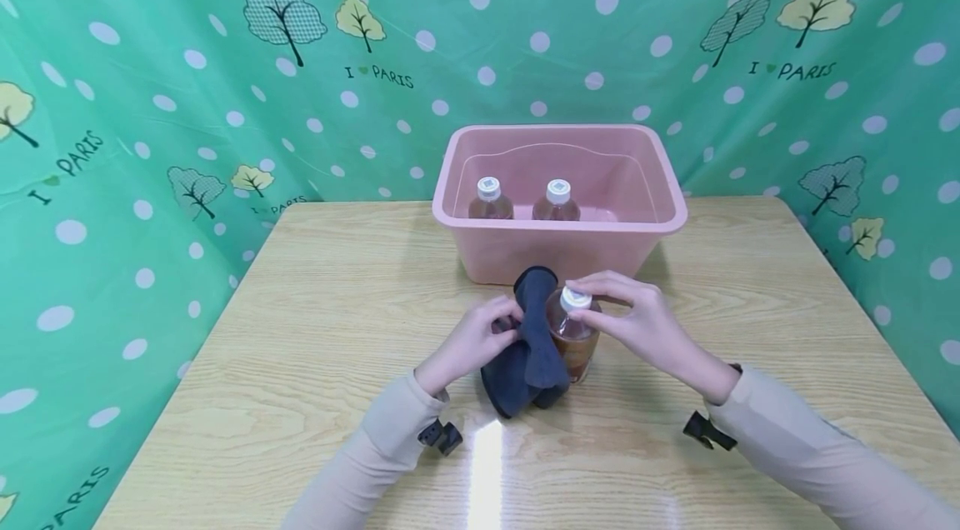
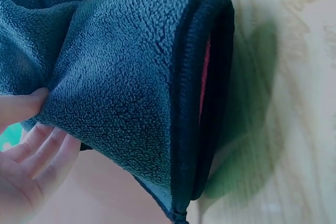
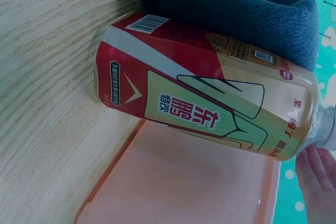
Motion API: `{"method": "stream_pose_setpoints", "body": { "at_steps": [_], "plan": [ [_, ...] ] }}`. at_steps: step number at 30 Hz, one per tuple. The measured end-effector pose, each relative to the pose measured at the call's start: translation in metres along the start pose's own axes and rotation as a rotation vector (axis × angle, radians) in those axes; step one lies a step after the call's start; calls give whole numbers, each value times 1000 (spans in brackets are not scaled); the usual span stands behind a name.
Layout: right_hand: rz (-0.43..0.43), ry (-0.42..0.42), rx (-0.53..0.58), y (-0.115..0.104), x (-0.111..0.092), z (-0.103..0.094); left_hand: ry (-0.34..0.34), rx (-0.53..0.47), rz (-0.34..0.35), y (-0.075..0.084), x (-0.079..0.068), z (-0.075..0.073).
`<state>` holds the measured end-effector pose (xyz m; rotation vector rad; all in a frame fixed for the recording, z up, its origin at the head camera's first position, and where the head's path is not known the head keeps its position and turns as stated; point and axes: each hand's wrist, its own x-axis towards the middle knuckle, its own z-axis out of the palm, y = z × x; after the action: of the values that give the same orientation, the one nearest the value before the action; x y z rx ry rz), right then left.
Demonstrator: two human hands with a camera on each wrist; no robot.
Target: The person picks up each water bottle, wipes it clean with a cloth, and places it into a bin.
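Observation:
A dark blue towel-like cloth [image 1: 531, 347] with a black bound edge stands folded on the table. My left hand [image 1: 480, 338] pinches it between thumb and fingers; the left wrist view shows the thumb [image 2: 23, 108] pressed on its fuzzy surface. Right beside the cloth stands a drink bottle [image 1: 577, 342] with a white cap. Its red and gold label [image 3: 194, 95] faces the right wrist view. My right hand [image 1: 637, 317] grips the bottle at the cap, thumb and fingers on either side. The bottle's base appears to rest on the table.
Behind both hands sits a pink plastic bin [image 1: 558, 251]. Two more bottles with white caps, a left one [image 1: 491, 205] and a right one [image 1: 557, 205], stand inside it. The wooden table [image 1: 360, 305] reaches back to a green dotted curtain [image 1: 420, 80].

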<state>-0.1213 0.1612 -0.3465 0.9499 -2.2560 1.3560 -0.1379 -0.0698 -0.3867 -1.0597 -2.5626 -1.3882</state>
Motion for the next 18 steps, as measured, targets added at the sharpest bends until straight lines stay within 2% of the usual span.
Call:
{"method": "stream_pose_setpoints", "body": {
  "at_steps": [18],
  "plan": [
    [22,8,16,-3,0,1,-26,-4,19,-24,-5,15]
  ]
}}
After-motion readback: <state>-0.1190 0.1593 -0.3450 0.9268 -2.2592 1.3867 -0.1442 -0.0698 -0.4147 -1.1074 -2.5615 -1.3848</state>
